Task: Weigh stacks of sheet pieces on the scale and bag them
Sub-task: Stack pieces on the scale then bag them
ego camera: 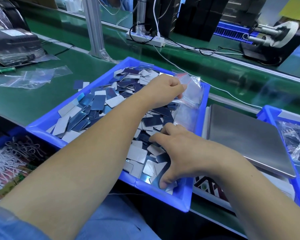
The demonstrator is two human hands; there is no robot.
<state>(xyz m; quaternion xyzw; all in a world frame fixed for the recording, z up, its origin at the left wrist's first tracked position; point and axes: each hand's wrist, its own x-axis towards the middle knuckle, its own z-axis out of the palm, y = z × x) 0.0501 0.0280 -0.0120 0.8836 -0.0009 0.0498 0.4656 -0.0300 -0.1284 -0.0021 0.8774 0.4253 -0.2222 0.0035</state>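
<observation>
A blue tray (47, 122) in front of me is heaped with small rectangular sheet pieces (97, 103), dark blue on one side and grey on the other. My left hand (163, 89) is over the tray's far right part and pinches a clear zip bag with a red seal line (189, 94). My right hand (182, 153) lies spread on the pieces at the tray's near right corner, fingers touching them. The scale (246, 135), with a bare steel platform, stands just right of the tray.
Another blue bin (270, 113) with filled clear bags sits at the far right. A bin of white string loops (9, 158) is at the left. Loose clear bags (33, 77) lie on the green belt. A metal post (93, 26), power strip and cables stand behind.
</observation>
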